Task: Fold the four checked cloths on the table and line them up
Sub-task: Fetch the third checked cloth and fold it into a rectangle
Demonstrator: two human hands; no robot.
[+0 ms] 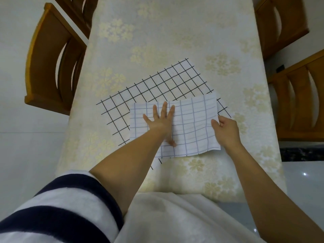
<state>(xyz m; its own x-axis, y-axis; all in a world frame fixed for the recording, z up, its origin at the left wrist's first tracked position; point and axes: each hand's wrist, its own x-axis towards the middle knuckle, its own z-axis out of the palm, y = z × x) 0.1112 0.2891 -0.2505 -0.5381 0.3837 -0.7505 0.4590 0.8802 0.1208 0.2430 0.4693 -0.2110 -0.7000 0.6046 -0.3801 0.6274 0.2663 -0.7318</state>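
One white cloth with black check lines point(157, 85) lies spread at an angle in the middle of the table point(175, 28). Its near part is folded over, so the paler back side with faint blue lines point(192, 123) faces up. My left hand point(160, 118) lies flat on this folded flap, fingers spread. My right hand point(225, 128) pinches the flap's right edge between thumb and fingers. I see no other checked cloths.
The table wears a cream cloth with a pale flower pattern. Wooden chairs stand at the left point(52, 57) and at the right point(298, 95), with another at the far right point(280, 23). My white garment covers the table's near edge.
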